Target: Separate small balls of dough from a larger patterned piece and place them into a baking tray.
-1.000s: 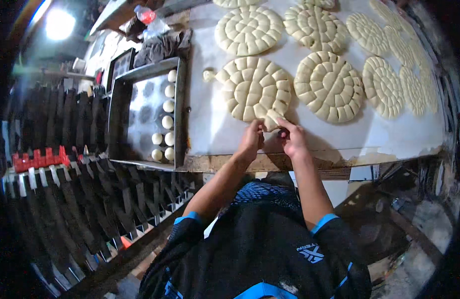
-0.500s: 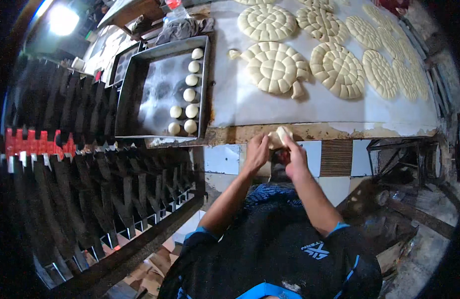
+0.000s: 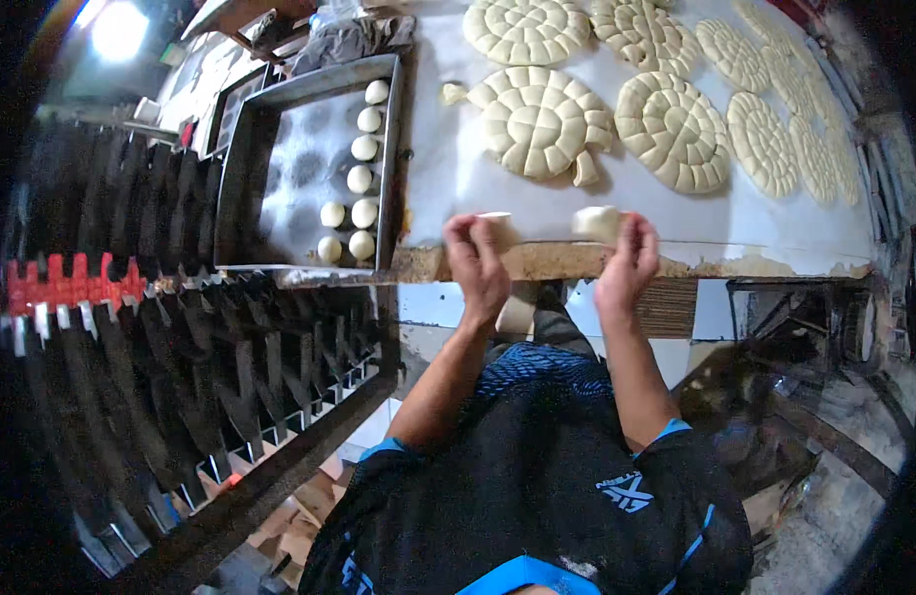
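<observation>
Currently left hand (image 3: 478, 260) grasping dough piece (image 3: 498, 220), right hand (image 3: 625, 260) grasping second dough piece (image 3: 597, 222); both raised over tabletop (image 3: 577, 260) edge, near tray (image 3: 242, 178), likely for shaping.

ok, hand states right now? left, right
Left hand: closed on a dough piece.
Right hand: closed on another dough piece.

Tray (image 3: 240, 169) left of dough rounds (image 3: 542, 124)
</observation>
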### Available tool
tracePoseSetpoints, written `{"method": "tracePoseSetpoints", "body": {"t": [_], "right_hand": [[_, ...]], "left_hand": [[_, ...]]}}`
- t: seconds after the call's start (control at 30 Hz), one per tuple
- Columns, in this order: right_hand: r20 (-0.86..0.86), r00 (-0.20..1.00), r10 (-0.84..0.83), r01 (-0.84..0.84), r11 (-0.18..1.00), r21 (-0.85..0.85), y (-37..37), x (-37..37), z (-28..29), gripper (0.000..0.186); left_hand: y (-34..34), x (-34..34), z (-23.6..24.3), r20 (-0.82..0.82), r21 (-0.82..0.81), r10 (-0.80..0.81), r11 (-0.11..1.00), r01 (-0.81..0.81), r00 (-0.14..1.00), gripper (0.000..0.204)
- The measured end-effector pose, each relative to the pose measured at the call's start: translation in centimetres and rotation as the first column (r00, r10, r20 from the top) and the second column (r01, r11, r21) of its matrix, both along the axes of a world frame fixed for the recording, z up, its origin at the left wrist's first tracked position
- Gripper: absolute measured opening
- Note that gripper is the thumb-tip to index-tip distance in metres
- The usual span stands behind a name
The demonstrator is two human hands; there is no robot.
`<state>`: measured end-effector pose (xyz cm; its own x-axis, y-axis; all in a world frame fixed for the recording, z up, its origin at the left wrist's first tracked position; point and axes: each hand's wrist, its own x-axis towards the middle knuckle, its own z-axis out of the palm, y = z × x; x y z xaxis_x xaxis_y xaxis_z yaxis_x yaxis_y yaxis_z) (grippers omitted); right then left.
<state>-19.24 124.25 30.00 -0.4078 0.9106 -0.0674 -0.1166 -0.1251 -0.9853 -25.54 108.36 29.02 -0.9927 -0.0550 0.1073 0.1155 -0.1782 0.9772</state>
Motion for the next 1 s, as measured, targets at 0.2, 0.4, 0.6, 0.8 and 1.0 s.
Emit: {"method": "tracePoseSetpoints", "body": {"t": [0.2,0.4,0.6,0.8,1.0], "right_hand": [[0.375,0.888,0.267,-0.356,0.914,0.192,12.6,2.1,-6.0,0.020],[0.709,0.594,0.380,-0.752,-0.049,0.657,15.8,-4.1,-4.2,0.014],[0.684,0.485,0.546,-0.786,-0.071,0.614,8.4,-2.4,-5.4,0.017],[0.714,0.560,0.420,-0.734,-0.146,0.663,16.4,-5.0,-4.8,0.012],[0.671,0.490,0.556,-0.761,-0.102,0.640,10.1,-3.0,-5.1,0.015]], "left_hand": [[-6.8,-4.8,-3.7,0.168,-0.761,-0.256,0.580,0.290,0.952,0.018],[-4.4,-13.7,-3.7,-0.014,-0.685,-0.124,0.724,0.081,0.992,0.023],[-1.0,-8.4,-6.0,-0.243,-0.884,-0.379,0.465,-0.043,0.893,0.020],[-7.1,-13.0,-4.9,-0.234,-0.934,-0.393,0.345,-0.093,0.889,0.018],[1.2,-10.3,-4.2,-0.163,-0.857,-0.223,0.515,-0.026,0.961,0.015]]}}
